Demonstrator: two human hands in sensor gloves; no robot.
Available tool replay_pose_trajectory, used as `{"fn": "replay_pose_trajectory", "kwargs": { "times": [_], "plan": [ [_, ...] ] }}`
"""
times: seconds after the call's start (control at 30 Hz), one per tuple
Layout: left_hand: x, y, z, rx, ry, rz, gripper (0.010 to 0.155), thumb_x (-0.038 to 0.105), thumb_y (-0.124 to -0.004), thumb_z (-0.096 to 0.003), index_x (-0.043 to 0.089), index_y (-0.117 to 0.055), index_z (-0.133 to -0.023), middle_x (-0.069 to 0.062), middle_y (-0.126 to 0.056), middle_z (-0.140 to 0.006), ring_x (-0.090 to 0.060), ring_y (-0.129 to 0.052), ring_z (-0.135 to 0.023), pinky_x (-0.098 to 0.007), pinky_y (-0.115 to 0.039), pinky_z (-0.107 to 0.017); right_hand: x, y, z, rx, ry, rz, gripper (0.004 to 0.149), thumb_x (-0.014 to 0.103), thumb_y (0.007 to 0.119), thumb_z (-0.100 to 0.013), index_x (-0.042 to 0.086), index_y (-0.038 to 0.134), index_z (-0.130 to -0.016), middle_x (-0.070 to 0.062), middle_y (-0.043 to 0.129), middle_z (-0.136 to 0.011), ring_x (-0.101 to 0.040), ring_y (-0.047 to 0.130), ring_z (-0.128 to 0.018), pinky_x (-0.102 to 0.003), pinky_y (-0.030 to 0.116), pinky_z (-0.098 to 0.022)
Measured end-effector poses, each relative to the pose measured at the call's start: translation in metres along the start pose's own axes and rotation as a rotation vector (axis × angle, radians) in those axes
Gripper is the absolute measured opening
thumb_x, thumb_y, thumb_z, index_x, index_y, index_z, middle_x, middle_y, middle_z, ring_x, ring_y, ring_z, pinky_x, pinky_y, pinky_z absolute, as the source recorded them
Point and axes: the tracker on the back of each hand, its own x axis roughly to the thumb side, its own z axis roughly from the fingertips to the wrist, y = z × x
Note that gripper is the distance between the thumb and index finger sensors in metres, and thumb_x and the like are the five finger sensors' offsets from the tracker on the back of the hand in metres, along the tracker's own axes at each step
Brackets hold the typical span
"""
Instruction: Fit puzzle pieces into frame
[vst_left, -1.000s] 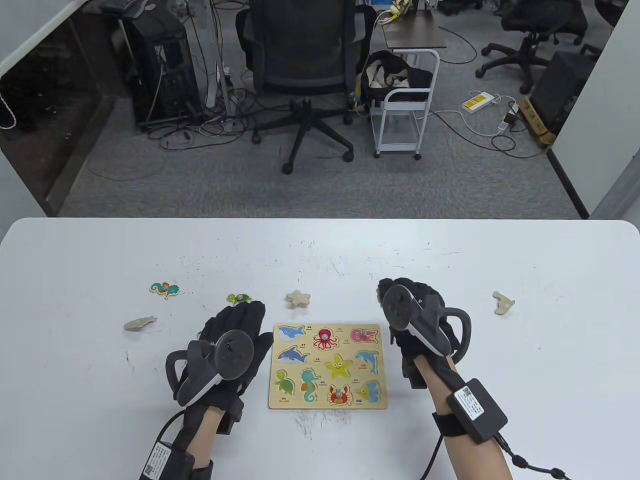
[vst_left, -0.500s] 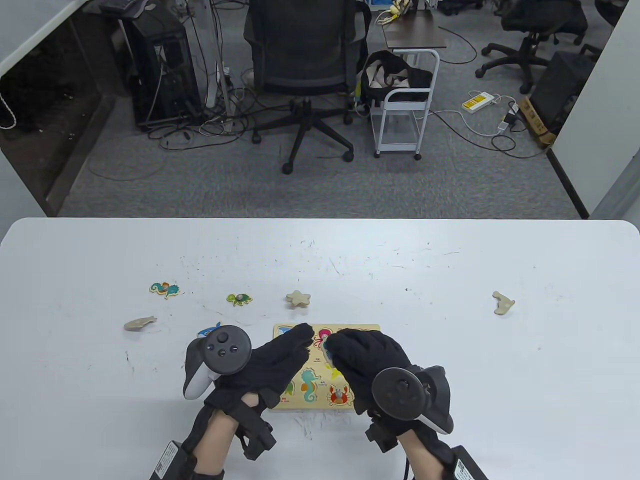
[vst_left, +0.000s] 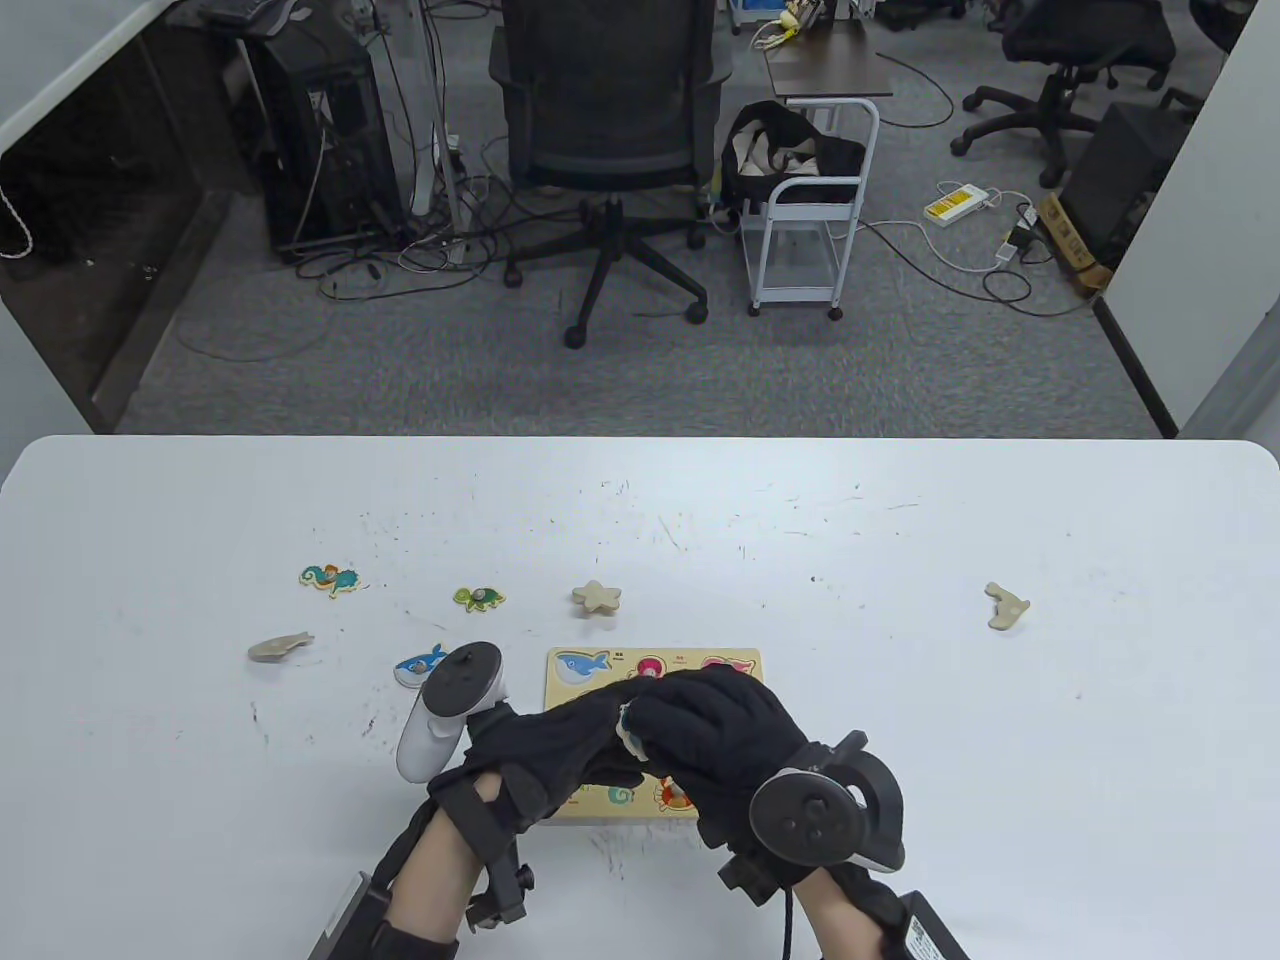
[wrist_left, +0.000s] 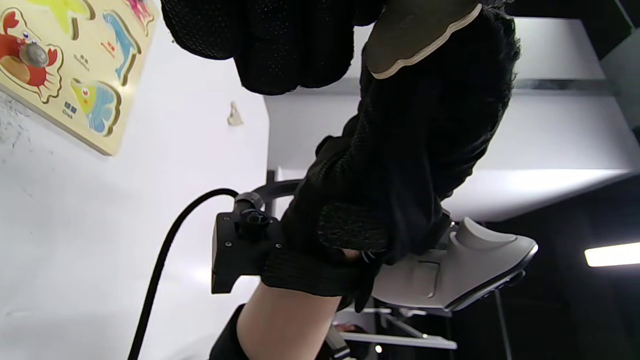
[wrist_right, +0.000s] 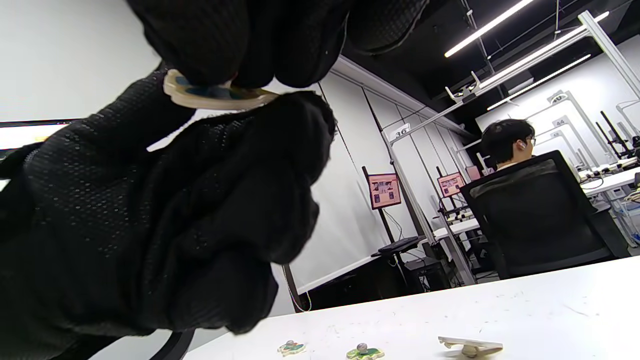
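The wooden puzzle frame (vst_left: 556, 802) lies at the table's near middle, mostly hidden under both hands. It also shows in the left wrist view (wrist_left: 60, 112), with a crab piece (wrist_left: 27, 57) seated in it. My left hand (vst_left: 560, 740) and right hand (vst_left: 720, 735) meet above the frame. Between their fingertips is a small blue-painted puzzle piece (vst_left: 632, 735). The right wrist view shows its edge (wrist_right: 215, 97) pinched between gloved fingers. The left wrist view shows its plain back (wrist_left: 415, 37). I cannot tell which animal it is.
Loose pieces lie beyond the frame: a seahorse (vst_left: 329, 578), a turtle (vst_left: 479, 598), a blue whale (vst_left: 420, 665), a face-down star (vst_left: 597, 596), a face-down piece at left (vst_left: 280, 647) and another at far right (vst_left: 1006, 605).
My right hand came from the frame's far right corner to over the frame, carrying the blue piece. My left hand swung right to meet it, uncovering the blue whale piece.
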Motion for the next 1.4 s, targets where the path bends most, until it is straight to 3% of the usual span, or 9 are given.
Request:
{"fn": "replay_pose_trajectory", "kwargs": {
  "times": [0.37,0.53,0.63,0.73,0.83,1.07,1.4],
  "plan": [
    [0.004,0.004,0.002,0.068,-0.002,-0.107,0.073,0.059,-0.068,-0.0559,0.026,-0.045,-0.116,-0.004,-0.074,-0.115,-0.028,-0.079,-0.104,-0.05,-0.067,-0.079,-0.007,0.004,-0.001,0.043,0.048,-0.004,0.042,0.04,0.088,-0.04,0.042,0.08,-0.081,0.015,0.087,-0.088,-0.016,0.087,-0.085,-0.046,0.068,-0.071],
    [0.013,0.005,0.006,0.173,0.01,-0.278,0.071,0.055,-0.071,-0.0563,0.031,-0.043,-0.117,-0.003,-0.068,-0.12,-0.027,-0.076,-0.107,-0.05,-0.064,-0.081,-0.019,0.005,-0.002,0.059,0.207,-0.035,0.047,0.044,0.086,-0.04,0.04,0.077,-0.086,0.011,0.087,-0.089,-0.018,0.089,-0.083,-0.046,0.07,-0.068],
    [0.015,0.005,0.008,0.24,0.014,-0.341,0.071,0.053,-0.072,-0.0559,0.034,-0.042,-0.117,-0.001,-0.065,-0.121,-0.026,-0.075,-0.108,-0.05,-0.064,-0.081,-0.027,0.009,-0.002,0.056,0.291,-0.131,0.047,0.044,0.086,-0.04,0.039,0.078,-0.086,0.01,0.089,-0.087,-0.018,0.091,-0.081,-0.046,0.072,-0.067],
    [0.016,0.005,0.009,0.28,0.007,-0.365,0.071,0.051,-0.074,-0.0557,0.034,-0.042,-0.116,0.0,-0.063,-0.123,-0.026,-0.073,-0.109,-0.051,-0.062,-0.082,-0.034,0.014,-0.002,0.119,0.369,-0.242,0.047,0.045,0.086,-0.04,0.038,0.078,-0.086,0.01,0.089,-0.086,-0.018,0.091,-0.079,-0.046,0.072,-0.066],
    [0.017,0.004,0.008,0.289,0.006,-0.392,0.071,0.05,-0.074,-0.0554,0.035,-0.042,-0.116,0.002,-0.061,-0.123,-0.026,-0.07,-0.111,-0.052,-0.061,-0.082,-0.041,0.021,-0.003,0.17,0.391,-0.326,0.048,0.045,0.086,-0.04,0.037,0.077,-0.087,0.009,0.09,-0.085,-0.018,0.092,-0.078,-0.046,0.072,-0.065],
    [0.017,-0.002,0.006,0.298,0.023,-0.447,0.071,0.05,-0.076,-0.0548,0.035,-0.042,-0.116,0.004,-0.058,-0.124,-0.027,-0.069,-0.112,-0.052,-0.061,-0.083,-0.052,0.032,-0.001,0.171,0.424,-0.497,0.048,0.046,0.086,-0.04,0.035,0.077,-0.086,0.007,0.091,-0.084,-0.02,0.093,-0.076,-0.047,0.073,-0.064],
    [0.021,-0.009,0.005,0.338,0.05,-0.572,0.073,0.051,-0.077,-0.0537,0.034,-0.042,-0.116,0.005,-0.06,-0.123,-0.027,-0.071,-0.11,-0.051,-0.063,-0.082,-0.051,0.035,0.001,0.142,0.431,-0.472,0.046,0.044,0.089,-0.038,0.036,0.079,-0.083,0.008,0.093,-0.08,-0.018,0.095,-0.072,-0.046,0.075,-0.062]
  ]
}}
